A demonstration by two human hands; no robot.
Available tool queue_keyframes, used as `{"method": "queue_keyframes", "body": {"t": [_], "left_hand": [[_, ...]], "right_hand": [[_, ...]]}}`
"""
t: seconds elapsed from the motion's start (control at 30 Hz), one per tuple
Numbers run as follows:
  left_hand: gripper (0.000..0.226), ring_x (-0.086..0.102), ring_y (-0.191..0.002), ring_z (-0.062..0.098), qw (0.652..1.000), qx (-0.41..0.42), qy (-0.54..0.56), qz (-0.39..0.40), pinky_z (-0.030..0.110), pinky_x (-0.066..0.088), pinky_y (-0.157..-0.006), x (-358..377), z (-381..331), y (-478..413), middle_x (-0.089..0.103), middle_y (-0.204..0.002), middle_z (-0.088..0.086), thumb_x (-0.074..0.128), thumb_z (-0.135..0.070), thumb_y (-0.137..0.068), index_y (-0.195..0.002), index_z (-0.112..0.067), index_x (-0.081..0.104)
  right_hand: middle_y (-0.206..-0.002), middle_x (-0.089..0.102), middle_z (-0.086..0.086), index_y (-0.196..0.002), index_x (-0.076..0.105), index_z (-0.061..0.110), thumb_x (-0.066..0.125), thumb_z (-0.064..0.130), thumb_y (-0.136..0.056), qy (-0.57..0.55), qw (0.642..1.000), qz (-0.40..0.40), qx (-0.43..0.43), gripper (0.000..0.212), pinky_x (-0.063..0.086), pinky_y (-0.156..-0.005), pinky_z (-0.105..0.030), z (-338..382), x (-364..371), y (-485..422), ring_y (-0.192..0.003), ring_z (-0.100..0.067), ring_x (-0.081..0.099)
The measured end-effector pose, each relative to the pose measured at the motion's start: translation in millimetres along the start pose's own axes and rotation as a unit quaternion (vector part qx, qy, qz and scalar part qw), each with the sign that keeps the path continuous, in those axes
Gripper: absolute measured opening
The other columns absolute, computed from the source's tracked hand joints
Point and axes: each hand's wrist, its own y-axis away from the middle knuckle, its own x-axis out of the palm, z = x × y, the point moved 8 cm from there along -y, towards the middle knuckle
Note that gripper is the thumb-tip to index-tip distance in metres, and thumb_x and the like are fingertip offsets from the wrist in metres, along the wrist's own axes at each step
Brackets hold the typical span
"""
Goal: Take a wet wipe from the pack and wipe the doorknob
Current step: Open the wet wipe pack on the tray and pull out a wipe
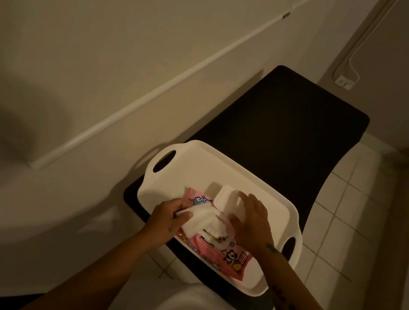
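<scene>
A pink wet-wipe pack [218,255] with cartoon prints lies in a white tray [196,161], its white flip lid [224,198] standing open. My left hand [167,219] pinches a white wipe [200,219] that stretches from the pack's opening toward the left. My right hand [251,223] rests flat on the pack beside the lid, fingers spread, pressing it down. No doorknob is in view.
The tray sits on a black bench [297,133] running along a cream wall with a white rail [154,91]. To the right are a white tiled floor [352,208], a corner and a wall socket [344,82] with a cable. My white shirt fills the bottom.
</scene>
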Motion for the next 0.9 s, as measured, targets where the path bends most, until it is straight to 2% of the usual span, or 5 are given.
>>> {"method": "queue_keyframes", "body": {"t": [0.17, 0.4, 0.63, 0.77, 0.9], "left_hand": [[0.025, 0.06, -0.095, 0.023, 0.993, -0.059, 0.105, -0.003, 0.014, 0.055, -0.063, -2.3, 16.8, 0.2, 0.061, -0.109, 0.011, 0.059, 0.0, -0.082, -0.104, -0.012, 0.057], [0.025, 0.059, -0.08, 0.012, 0.982, -0.065, 0.167, -0.059, 0.009, 0.051, -0.051, -12.8, 15.2, 0.2, 0.059, -0.099, 0.01, 0.058, 0.008, -0.08, -0.094, -0.012, 0.054], [0.023, 0.058, -0.094, 0.022, 0.972, -0.097, 0.191, -0.093, 0.015, 0.053, -0.061, -20.8, 29.3, -5.6, 0.059, -0.105, 0.01, 0.057, 0.001, -0.083, -0.1, -0.014, 0.054], [0.021, 0.058, -0.095, 0.024, 0.976, -0.095, 0.184, -0.073, 0.022, 0.05, -0.069, -16.8, 34.6, -6.2, 0.061, -0.103, 0.012, 0.057, 0.0, -0.083, -0.099, -0.014, 0.054], [0.02, 0.058, -0.096, 0.023, 0.98, -0.095, 0.165, -0.062, 0.019, 0.051, -0.067, -18.0, 37.6, -6.9, 0.061, -0.103, 0.011, 0.056, -0.003, -0.085, -0.104, -0.01, 0.054]], "right_hand": [[-0.139, 0.038, -0.011, -0.137, 0.033, 0.016, 0.06, 0.023, -0.086, -0.046, 0.998, -0.03, -0.016, 0.058, 0.036, -0.099, -0.037, 4.8, -4.4, -0.2, -0.123, -0.026, 0.036], [-0.126, 0.046, -0.014, -0.127, 0.045, 0.01, 0.064, 0.015, -0.083, -0.088, 0.982, -0.118, -0.122, 0.048, 0.046, -0.085, -0.028, 25.6, -18.6, 33.2, -0.107, -0.02, 0.046], [-0.118, 0.06, -0.014, -0.12, 0.048, 0.014, 0.065, 0.01, -0.076, 0.02, 0.969, -0.071, -0.235, 0.047, 0.049, -0.084, -0.031, 41.0, 14.5, 68.0, -0.102, -0.03, 0.059], [-0.116, 0.06, -0.015, -0.118, 0.048, 0.013, 0.049, 0.029, -0.089, 0.098, 0.958, -0.049, -0.267, 0.034, 0.052, -0.084, -0.037, 34.1, 33.5, 73.5, -0.103, -0.03, 0.056], [-0.13, 0.052, -0.013, -0.125, 0.047, 0.016, 0.027, 0.051, -0.093, 0.142, 0.958, -0.02, -0.249, 0.052, 0.038, -0.098, -0.046, 19.0, 49.2, 72.2, -0.123, -0.026, 0.035]]}}
